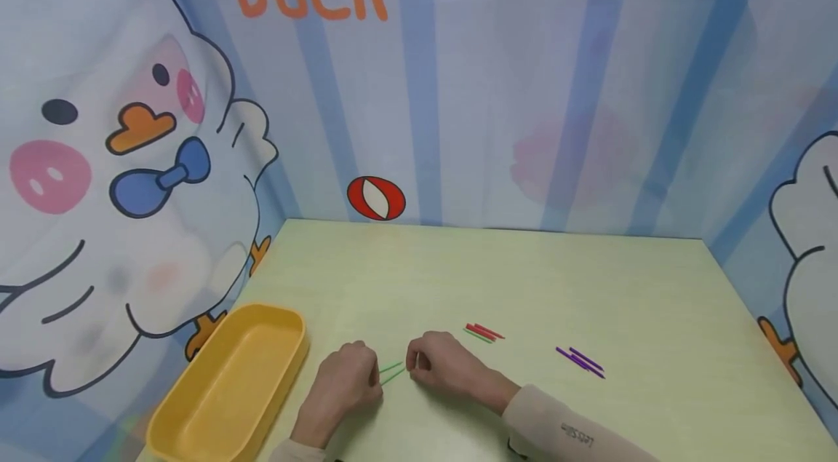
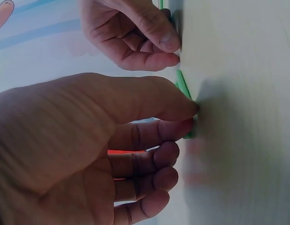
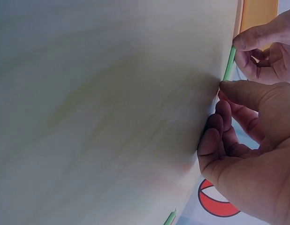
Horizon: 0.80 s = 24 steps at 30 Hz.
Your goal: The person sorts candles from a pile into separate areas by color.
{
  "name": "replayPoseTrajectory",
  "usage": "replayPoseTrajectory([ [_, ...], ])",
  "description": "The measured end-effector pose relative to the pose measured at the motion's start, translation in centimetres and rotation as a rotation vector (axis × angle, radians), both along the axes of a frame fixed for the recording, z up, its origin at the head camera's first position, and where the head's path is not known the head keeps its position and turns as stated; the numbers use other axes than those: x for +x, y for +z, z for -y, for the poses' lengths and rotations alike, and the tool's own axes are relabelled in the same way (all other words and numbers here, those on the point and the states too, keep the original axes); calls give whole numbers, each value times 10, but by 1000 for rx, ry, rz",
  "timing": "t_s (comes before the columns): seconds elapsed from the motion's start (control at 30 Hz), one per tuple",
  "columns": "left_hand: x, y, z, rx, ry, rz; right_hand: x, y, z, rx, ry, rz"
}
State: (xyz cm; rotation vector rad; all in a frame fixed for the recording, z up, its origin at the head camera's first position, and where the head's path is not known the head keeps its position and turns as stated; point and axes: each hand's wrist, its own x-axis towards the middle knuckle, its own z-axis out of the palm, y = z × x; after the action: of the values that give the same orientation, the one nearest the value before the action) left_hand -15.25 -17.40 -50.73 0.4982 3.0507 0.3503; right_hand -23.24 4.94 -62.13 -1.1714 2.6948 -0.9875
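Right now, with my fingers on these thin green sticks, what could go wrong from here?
Two thin green sticks sit close together, so shifting one might knock the other out of line. Your right hand is near the thin red sticks and could scatter them if it swings forward. Your left hand is beside the rounded yellow tray, so that arm might bump it.

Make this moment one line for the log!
left hand: pinches green stick; right hand: by stick's other end; red sticks, purple sticks: on table; tub: left of hands
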Motion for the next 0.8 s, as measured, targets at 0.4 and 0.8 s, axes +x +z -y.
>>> replayPoseTrajectory([
  [0.4, -35, 14, -53, 140, -224, -148, 18, 63, -55, -49, -199, 0],
  [0.8, -68, -9, -125, 95, -351, -135, 52, 89, -109, 1, -523, -8],
])
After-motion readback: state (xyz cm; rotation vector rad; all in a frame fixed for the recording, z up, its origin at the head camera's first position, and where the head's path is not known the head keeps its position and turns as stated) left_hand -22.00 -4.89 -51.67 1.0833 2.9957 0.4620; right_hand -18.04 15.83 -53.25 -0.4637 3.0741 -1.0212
